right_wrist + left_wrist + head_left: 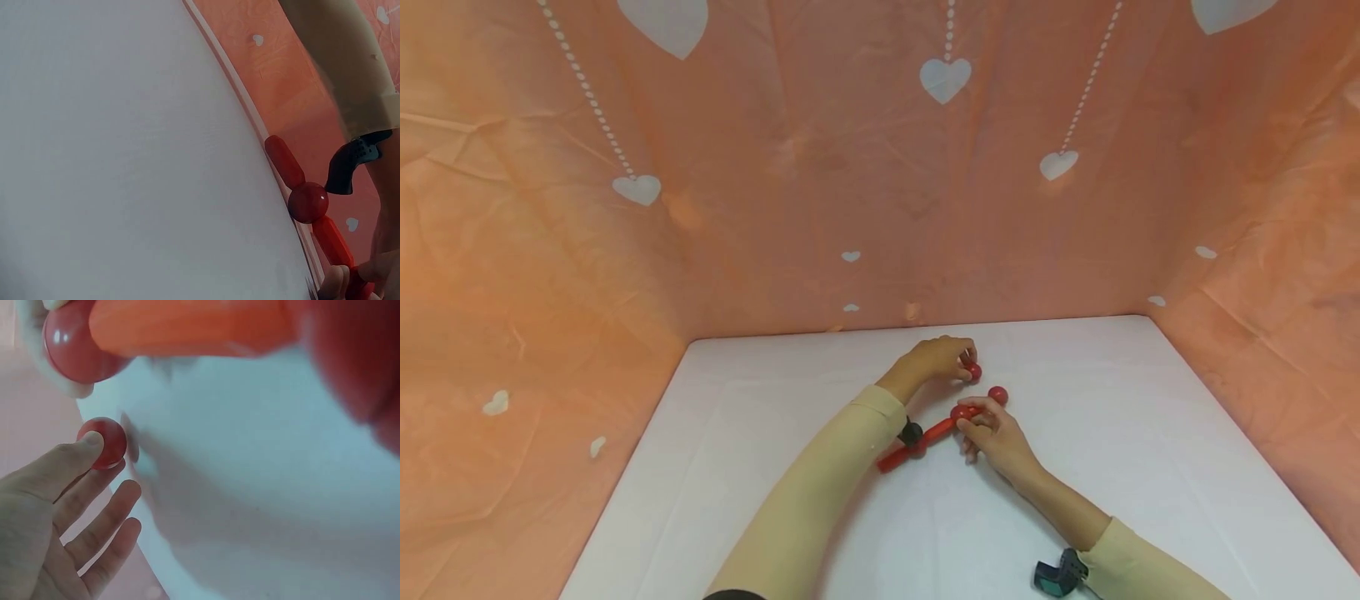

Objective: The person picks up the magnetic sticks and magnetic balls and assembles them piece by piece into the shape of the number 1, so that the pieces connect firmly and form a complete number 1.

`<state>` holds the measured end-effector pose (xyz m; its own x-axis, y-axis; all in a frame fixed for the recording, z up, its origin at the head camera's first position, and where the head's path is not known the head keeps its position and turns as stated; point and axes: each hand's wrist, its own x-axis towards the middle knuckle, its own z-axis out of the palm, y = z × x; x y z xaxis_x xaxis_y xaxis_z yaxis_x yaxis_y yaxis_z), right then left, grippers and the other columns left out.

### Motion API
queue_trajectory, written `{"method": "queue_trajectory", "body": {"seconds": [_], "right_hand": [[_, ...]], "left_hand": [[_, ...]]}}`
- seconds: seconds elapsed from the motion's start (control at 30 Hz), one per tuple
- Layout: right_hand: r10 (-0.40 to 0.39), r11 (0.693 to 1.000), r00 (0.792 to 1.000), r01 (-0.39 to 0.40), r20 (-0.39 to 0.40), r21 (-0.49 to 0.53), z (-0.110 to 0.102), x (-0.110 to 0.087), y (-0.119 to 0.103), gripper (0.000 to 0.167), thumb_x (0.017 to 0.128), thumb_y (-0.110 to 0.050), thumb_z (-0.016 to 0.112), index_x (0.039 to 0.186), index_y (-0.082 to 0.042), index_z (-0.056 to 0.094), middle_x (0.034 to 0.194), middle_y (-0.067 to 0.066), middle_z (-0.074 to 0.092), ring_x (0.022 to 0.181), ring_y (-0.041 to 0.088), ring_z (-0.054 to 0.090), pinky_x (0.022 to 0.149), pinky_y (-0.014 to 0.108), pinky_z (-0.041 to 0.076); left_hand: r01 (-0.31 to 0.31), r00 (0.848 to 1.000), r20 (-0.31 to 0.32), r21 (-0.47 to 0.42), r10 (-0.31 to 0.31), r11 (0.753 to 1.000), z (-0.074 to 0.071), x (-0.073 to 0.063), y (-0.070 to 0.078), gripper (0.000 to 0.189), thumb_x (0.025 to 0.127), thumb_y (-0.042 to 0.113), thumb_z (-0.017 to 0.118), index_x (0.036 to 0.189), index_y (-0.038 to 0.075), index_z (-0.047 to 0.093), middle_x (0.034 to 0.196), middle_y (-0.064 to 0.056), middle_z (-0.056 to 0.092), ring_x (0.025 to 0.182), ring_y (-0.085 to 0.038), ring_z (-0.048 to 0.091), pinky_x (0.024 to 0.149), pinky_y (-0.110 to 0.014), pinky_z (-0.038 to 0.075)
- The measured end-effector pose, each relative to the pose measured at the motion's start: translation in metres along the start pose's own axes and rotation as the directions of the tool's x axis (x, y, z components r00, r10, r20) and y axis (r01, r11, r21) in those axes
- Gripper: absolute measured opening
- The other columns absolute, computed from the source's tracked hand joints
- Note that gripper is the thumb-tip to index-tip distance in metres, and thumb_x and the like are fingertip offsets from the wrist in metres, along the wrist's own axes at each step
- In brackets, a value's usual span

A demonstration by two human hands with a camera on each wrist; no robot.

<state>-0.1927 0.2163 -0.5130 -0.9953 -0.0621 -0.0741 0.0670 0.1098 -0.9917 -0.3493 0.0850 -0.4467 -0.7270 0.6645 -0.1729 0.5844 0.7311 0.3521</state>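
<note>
A chain of red rods and balls lies slantwise on the white table in the head view. My right hand (pixel 997 437) pinches one of its balls (pixel 961 412) between thumb and fingers. From that ball a rod (pixel 938 430) runs to another ball (pixel 308 203), beyond which an end rod (pixel 892 459) points lower left. A further red ball (pixel 997 395) sits just past my right fingertips; the fingers partly hide whether it is joined. Farther back, my left hand (pixel 931 361) pinches a separate red ball (pixel 111 447) by thumb and forefinger, its other fingers spread.
The white table (pixel 760 417) has a back edge against an orange cloth wall (pixel 880 192) printed with pale hearts. Similar cloth stands at both sides. A dark wrist camera (pixel 1060 573) sits at my right sleeve. My left forearm (pixel 820 492) crosses near the chain's left end.
</note>
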Motion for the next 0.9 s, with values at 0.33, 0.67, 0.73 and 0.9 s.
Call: {"method": "queue_trajectory", "body": {"seconds": [0.33, 0.67, 0.73, 0.9], "right_hand": [[-0.017, 0.999, 1.0, 0.017, -0.001, -0.033, -0.001, 0.001, 0.001, 0.041, 0.105, -0.018, 0.072, 0.141, -0.005, 0.058, 0.089, 0.015, 0.068, 0.069, 0.021, 0.066, 0.067, 0.029, 0.06], [-0.009, 0.999, 1.0, 0.008, -0.021, -0.036, 0.001, -0.001, -0.001, 0.041, 0.104, -0.02, 0.074, 0.141, -0.008, 0.061, 0.098, 0.019, 0.068, 0.071, 0.024, 0.067, 0.067, 0.029, 0.06], [-0.006, 0.999, 1.0, 0.005, -0.027, -0.038, 0.001, -0.001, -0.002, 0.042, 0.104, -0.022, 0.074, 0.142, -0.009, 0.061, 0.101, 0.019, 0.068, 0.072, 0.025, 0.067, 0.067, 0.029, 0.06], [-0.014, 0.999, 0.999, 0.012, -0.031, -0.046, 0.002, -0.002, -0.001, 0.044, 0.103, -0.025, 0.075, 0.142, -0.01, 0.062, 0.104, 0.021, 0.067, 0.071, 0.026, 0.066, 0.066, 0.028, 0.059]], "left_hand": [[-0.049, 0.998, -0.042, -0.04, 0.047, 0.998, -0.01, -0.014, -0.014, 0.032, 0.103, 0.028, 0.076, 0.132, 0.021, 0.065, 0.131, 0.002, 0.074, 0.118, -0.015, 0.067, 0.1, -0.038, 0.051], [-0.053, 0.995, -0.087, -0.096, 0.044, 0.994, -0.01, -0.033, -0.029, 0.042, 0.103, 0.027, 0.076, 0.142, 0.018, 0.065, 0.134, -0.003, 0.072, 0.11, -0.017, 0.069, 0.098, -0.037, 0.056], [-0.051, 0.994, -0.103, -0.105, 0.04, 0.993, -0.011, -0.039, -0.033, 0.04, 0.102, 0.026, 0.077, 0.14, 0.018, 0.067, 0.132, -0.003, 0.072, 0.11, -0.017, 0.069, 0.098, -0.037, 0.056], [-0.04, 0.991, -0.135, -0.125, 0.023, 0.991, -0.009, -0.052, -0.043, 0.037, 0.101, 0.027, 0.078, 0.136, 0.018, 0.069, 0.13, -0.002, 0.072, 0.11, -0.018, 0.067, 0.098, -0.038, 0.056]]}}
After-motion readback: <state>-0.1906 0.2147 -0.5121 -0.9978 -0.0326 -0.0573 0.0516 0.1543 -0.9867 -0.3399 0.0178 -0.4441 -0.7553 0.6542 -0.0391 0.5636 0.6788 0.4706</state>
